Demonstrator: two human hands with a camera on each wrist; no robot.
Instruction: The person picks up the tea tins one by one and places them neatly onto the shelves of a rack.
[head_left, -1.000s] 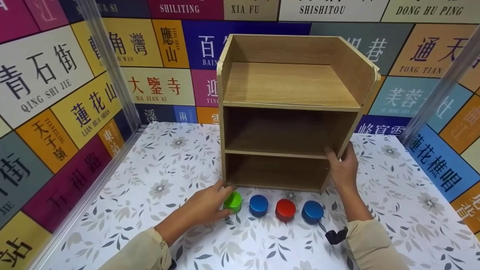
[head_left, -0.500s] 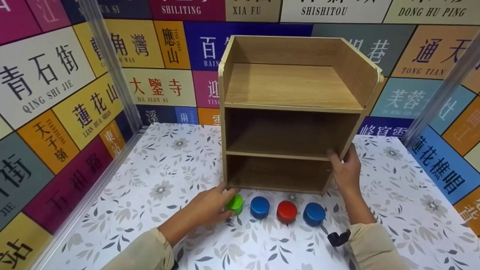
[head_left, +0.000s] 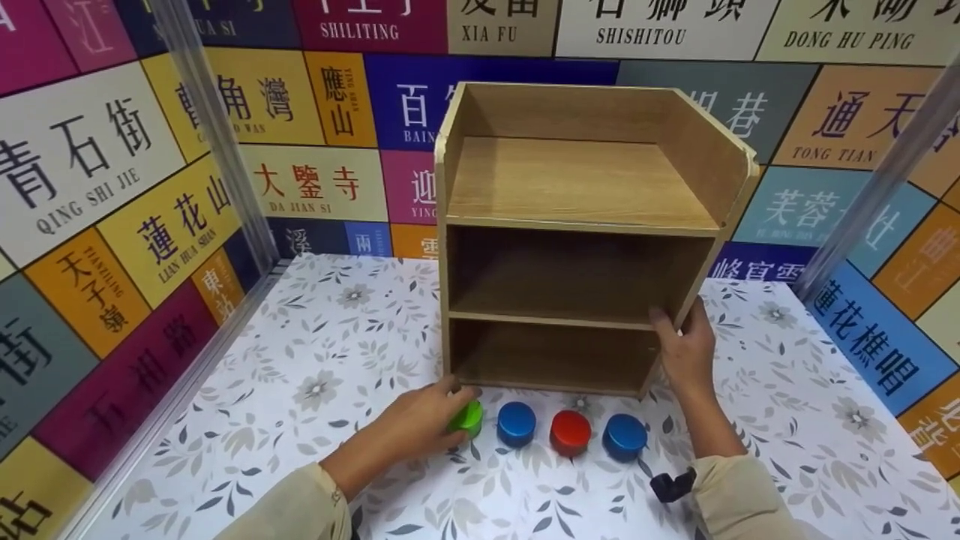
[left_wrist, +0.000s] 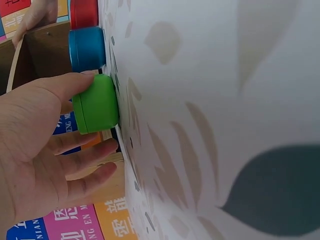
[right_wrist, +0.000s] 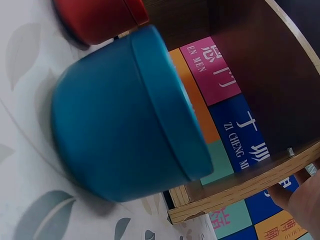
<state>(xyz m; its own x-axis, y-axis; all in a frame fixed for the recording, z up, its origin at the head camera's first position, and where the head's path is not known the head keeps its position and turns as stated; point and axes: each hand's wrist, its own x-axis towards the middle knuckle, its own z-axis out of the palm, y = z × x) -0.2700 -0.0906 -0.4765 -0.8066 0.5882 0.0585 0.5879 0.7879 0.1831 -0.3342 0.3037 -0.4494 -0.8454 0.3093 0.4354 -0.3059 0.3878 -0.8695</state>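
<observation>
My left hand point(head_left: 412, 424) has its thumb and fingers around a small round green tin point(head_left: 469, 420) at the shelf's front left corner. In the left wrist view the thumb meets one side of the green tin point(left_wrist: 97, 105), and the other fingers extend past its opposite side. A small wooden shelf unit point(head_left: 577, 184) stands upright on the table; my right hand point(head_left: 688, 352) grips its right side panel, thumb on the inner face. Only part of the right hand point(right_wrist: 305, 205) shows in the right wrist view. The tins have a lid seam.
To the right of the green tin stand a blue tin point(head_left: 517, 424), a red tin point(head_left: 571, 433) and another blue tin point(head_left: 625, 437), in a row before the shelf. A floral cloth point(head_left: 337, 337) covers the table. Sign-patterned walls point(head_left: 322, 180) enclose the back and sides.
My left hand has closed in slightly over the green tin, covering more of it. The right hand keeps its hold on the shelf. The head view has tilted a little.
</observation>
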